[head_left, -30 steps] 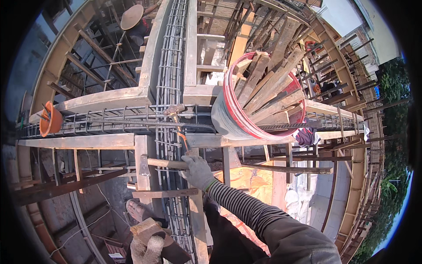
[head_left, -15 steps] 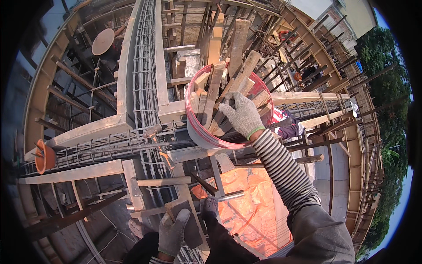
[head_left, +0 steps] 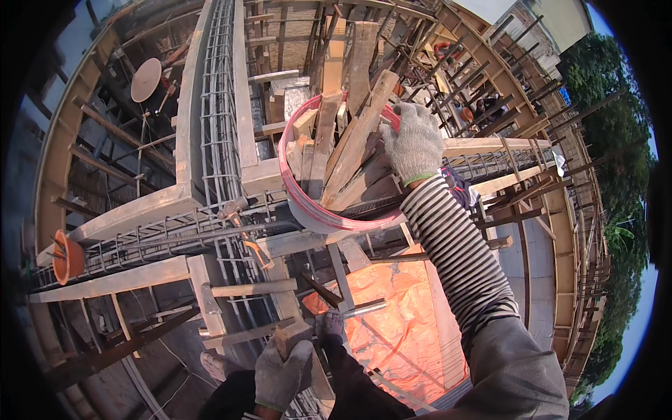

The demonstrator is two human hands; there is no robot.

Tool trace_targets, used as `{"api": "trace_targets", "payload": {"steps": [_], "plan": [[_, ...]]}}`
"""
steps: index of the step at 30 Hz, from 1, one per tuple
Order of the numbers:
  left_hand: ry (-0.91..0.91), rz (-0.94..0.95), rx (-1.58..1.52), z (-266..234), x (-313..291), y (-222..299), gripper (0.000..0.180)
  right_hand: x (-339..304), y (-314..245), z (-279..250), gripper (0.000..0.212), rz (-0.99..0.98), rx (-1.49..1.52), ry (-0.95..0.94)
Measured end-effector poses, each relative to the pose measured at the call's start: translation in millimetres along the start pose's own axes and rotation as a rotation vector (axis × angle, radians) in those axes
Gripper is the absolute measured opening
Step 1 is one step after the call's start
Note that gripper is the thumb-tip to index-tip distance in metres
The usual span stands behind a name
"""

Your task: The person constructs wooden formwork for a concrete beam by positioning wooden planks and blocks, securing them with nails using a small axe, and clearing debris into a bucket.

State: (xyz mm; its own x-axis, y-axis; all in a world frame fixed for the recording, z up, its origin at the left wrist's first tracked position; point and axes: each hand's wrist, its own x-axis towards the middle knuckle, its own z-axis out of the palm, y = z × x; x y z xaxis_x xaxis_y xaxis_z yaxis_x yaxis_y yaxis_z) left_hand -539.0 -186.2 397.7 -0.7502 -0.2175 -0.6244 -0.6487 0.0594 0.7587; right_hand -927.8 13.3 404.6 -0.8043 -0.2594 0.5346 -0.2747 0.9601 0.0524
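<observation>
A red-rimmed bucket [head_left: 318, 218] packed with wood offcuts [head_left: 343, 150] stands on the beam formwork in front of me. My right hand [head_left: 413, 143], in a knitted grey glove, is closed over the bucket's right rim. The thumb lies on the inner side; the other fingertips are partly hidden. Low in the picture, my gloved left hand [head_left: 283, 374] grips a short wood block [head_left: 290, 338], seen nearly end-on. A hammer with an orange handle [head_left: 253, 246] lies across the rebar, left of and below the bucket.
Rebar cages [head_left: 218, 126] run between timber forms. An orange tub [head_left: 68, 257] sits at the far left. An orange tarp [head_left: 392, 315] lies below, past openings among the boards. Dark cloth [head_left: 458, 189] is beside the bucket. A person in a round hat [head_left: 146, 80] is lower down, upper left.
My right hand has moved from above the offcuts to the bucket's right rim. The wood in my left hand has turned from a broad face to its end.
</observation>
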Motion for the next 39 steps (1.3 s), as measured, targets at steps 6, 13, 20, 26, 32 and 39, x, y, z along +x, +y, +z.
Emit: {"api": "trace_targets", "payload": {"steps": [6, 13, 20, 26, 32, 39], "plan": [[-0.097, -0.135, -0.043, 14, -5, 12, 0.037, 55, 19, 24, 0.074, 0.229, 0.315, -0.438], [-0.158, -0.051, 0.041, 31, -10, 8, 0.04, 55, 25, 5, 0.058, 0.282, 0.769, -0.162], [-0.179, -0.161, -0.085, 22, -19, 45, 0.039, 46, 41, -60, 0.048, 0.368, 0.96, 0.043], [-0.12, -0.002, -0.142, 24, -12, 30, 0.035, 42, 43, -65, 0.059, 0.542, 0.992, 0.115], [-0.175, -0.085, -0.08, 29, -13, 56, 0.035, 39, 26, -65, 0.06, 0.499, 1.023, 0.079], [-0.199, -0.108, -0.062, 35, -8, 56, 0.04, 48, 17, -25, 0.094, 0.443, 0.892, -0.321]]}}
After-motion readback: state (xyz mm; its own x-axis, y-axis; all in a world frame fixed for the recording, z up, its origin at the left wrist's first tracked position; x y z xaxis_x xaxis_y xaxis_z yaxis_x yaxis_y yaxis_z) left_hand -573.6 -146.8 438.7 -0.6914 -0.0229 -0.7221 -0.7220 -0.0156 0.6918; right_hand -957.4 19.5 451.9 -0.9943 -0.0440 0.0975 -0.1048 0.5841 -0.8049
